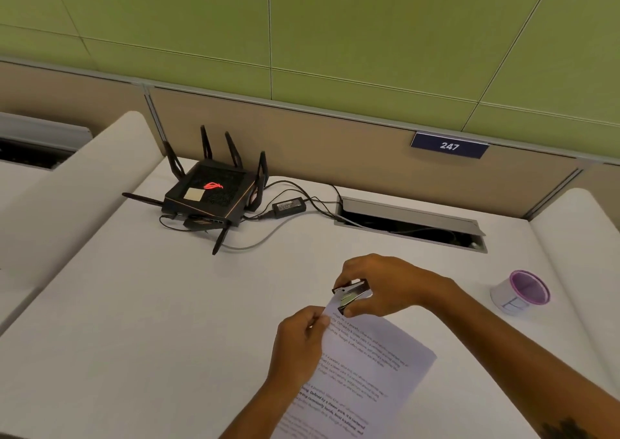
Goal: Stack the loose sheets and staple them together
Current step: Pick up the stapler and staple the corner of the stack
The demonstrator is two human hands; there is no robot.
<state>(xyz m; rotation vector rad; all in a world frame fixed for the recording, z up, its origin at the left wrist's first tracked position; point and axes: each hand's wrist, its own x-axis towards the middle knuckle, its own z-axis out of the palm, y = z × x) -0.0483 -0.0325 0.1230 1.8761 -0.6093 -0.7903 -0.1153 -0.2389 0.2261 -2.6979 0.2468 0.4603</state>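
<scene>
A stack of printed white sheets (362, 368) is held above the white desk, slanting from the lower middle up toward the centre. My left hand (298, 344) pinches the stack's left edge near its top corner. My right hand (379, 284) grips a small black and silver stapler (350, 292), thumb below and fingers on top. The stapler's jaws sit over the top left corner of the sheets. The corner itself is partly hidden by the stapler.
A black router (209, 193) with several antennas, its power brick (289, 206) and cables lie at the back left of the desk (151, 304). An open cable tray (411, 225) is at the back. A white and purple cup (520, 291) stands at right.
</scene>
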